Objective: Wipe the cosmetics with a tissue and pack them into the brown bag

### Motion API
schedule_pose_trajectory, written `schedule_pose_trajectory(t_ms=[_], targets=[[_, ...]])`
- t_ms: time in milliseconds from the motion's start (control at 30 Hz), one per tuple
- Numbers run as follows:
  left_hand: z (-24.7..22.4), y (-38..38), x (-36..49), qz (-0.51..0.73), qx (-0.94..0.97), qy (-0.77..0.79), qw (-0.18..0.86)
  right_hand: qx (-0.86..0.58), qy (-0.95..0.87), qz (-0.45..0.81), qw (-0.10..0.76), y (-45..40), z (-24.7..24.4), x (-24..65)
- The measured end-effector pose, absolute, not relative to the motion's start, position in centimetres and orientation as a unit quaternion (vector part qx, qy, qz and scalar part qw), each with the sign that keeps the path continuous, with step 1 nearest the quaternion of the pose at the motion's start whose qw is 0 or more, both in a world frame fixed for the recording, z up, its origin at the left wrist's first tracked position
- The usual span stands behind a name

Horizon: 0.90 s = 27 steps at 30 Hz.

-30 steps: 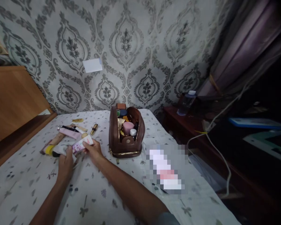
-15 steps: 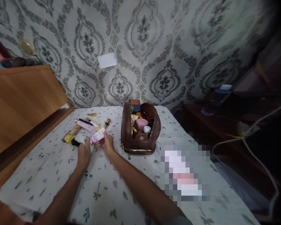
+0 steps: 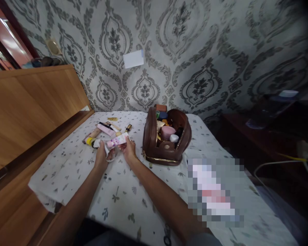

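Observation:
My right hand (image 3: 129, 150) is closed on the end of a small white tube with a purple pattern (image 3: 118, 139), held tilted above the bed sheet. Close beside it, my left hand (image 3: 101, 158) grips a thin white tissue or wipe (image 3: 111, 157), which hangs next to the tube's other end. Behind my hands lie a pink tube (image 3: 105, 130), a yellow-banded item (image 3: 90, 141) and a black-and-gold lipstick-like tube (image 3: 128, 128). To the right stands an open brown cosmetic bag (image 3: 163, 158) with a pink jar (image 3: 167, 132) and a white-lidded jar (image 3: 174, 138) in it.
A wooden headboard (image 3: 38, 92) borders the bed on the left, and a patterned wall rises behind. On the sheet at right is a blurred-out item (image 3: 215, 191). A dark side table (image 3: 236, 126) with a water bottle (image 3: 272, 109) and a pale cable (image 3: 272, 164) stands further right.
The camera has turned left, so the scene sits further right. The white tissue now hangs looser from my left hand, and the tube is held more level.

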<state>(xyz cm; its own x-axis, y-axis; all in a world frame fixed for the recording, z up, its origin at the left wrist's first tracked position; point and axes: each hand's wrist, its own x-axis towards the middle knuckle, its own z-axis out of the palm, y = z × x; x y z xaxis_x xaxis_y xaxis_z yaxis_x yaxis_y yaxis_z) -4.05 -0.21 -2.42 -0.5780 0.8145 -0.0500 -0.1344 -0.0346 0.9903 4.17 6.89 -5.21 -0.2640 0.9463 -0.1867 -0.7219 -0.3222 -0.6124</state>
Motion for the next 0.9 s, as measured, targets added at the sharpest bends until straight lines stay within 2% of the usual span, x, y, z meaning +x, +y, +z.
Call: schedule_pose_trajectory(t_ms=[200,533,900], targets=[[-2.3,-0.8,-3.6,0.654,0.324,0.590,0.346,-0.276,-0.211,0.757,0.554,6.8,-5.2,4.2],[-2.4,-1.0,-4.6,0.641,0.402,0.599,0.263,-0.287,-0.205,0.756,0.552,7.5,-5.6,4.3],[-2.5,-1.2,-4.9,0.603,0.431,0.619,0.261,-0.282,-0.230,0.753,0.548,6.9,-5.1,4.5]])
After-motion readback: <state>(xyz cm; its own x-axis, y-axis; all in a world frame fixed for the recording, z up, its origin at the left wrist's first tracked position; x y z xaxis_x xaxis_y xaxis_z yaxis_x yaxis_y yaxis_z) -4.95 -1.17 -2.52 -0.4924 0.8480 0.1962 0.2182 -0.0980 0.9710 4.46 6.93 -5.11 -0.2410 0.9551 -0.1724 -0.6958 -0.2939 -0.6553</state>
